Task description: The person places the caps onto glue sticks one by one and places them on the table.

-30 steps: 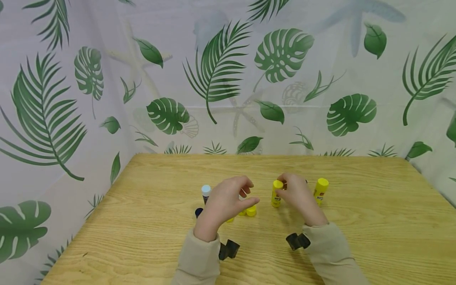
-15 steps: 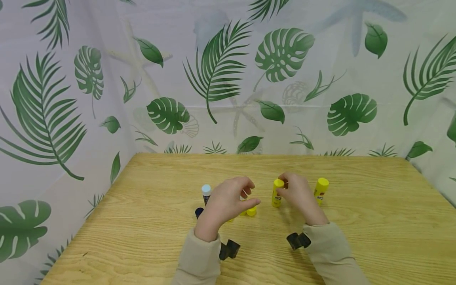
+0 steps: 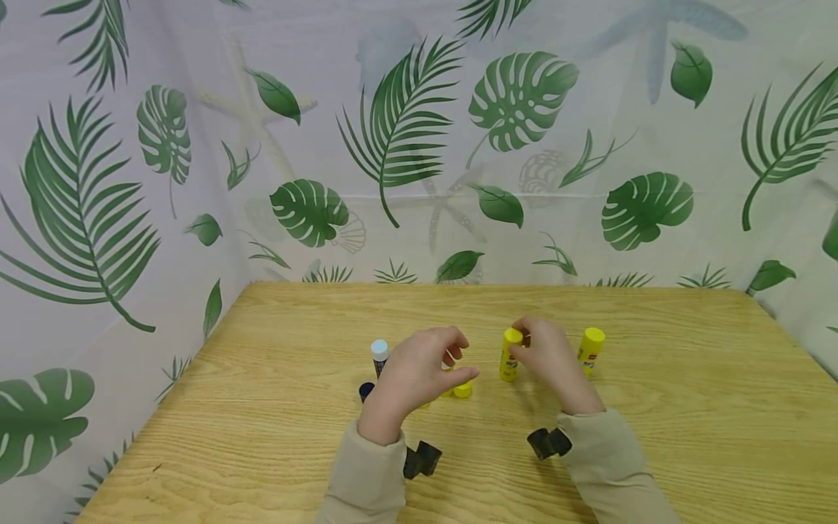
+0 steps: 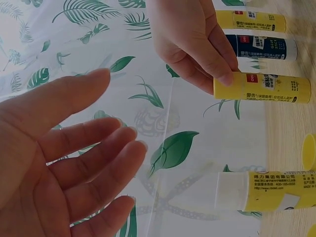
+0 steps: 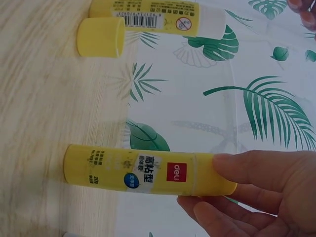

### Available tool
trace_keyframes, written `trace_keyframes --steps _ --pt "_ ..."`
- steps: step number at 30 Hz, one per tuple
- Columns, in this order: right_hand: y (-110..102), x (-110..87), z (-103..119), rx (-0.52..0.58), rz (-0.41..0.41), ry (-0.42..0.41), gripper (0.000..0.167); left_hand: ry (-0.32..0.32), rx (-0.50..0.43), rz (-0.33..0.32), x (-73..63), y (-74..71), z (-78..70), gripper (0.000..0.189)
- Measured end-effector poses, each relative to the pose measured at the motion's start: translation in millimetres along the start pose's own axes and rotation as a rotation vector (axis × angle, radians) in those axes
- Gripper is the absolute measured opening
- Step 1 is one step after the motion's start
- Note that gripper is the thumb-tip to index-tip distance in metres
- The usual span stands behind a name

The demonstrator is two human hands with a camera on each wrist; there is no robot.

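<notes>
My right hand (image 3: 550, 360) pinches the capped top of a yellow glue stick (image 3: 510, 356) between thumb and fingers. This glue stick stands upright on the wooden table, as the right wrist view shows with its label (image 5: 148, 170). My left hand (image 3: 422, 371) hovers with relaxed, spread fingers and holds nothing. Near it an uncapped yellow glue stick (image 4: 276, 190) with a whitish top stands, mostly hidden behind that hand in the head view. A loose yellow cap (image 3: 463, 389) sits beside it on the table.
At the right stands another yellow glue stick (image 3: 591, 353). A dark blue glue stick (image 4: 264, 48) stands behind my right hand. Left of my left hand are a dark glue stick with a whitish top (image 3: 379, 353) and a dark cap (image 3: 366, 391). A leaf-patterned cloth (image 3: 406, 240) hangs behind the table.
</notes>
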State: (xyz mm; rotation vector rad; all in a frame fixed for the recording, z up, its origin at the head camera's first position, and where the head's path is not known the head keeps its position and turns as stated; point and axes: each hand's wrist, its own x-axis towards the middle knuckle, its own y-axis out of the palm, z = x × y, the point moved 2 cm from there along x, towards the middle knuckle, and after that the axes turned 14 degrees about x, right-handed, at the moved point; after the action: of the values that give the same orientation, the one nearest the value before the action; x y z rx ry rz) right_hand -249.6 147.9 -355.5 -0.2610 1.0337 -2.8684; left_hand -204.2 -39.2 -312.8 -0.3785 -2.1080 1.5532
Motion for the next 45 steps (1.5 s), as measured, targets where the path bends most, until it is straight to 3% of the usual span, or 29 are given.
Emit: trace_keyframes --steps 45 --pt "0.7 1.4 -1.5 0.031 -0.027 0.009 0.033 0.007 0.020 0.018 1.1 2.9 -1.9 0.029"
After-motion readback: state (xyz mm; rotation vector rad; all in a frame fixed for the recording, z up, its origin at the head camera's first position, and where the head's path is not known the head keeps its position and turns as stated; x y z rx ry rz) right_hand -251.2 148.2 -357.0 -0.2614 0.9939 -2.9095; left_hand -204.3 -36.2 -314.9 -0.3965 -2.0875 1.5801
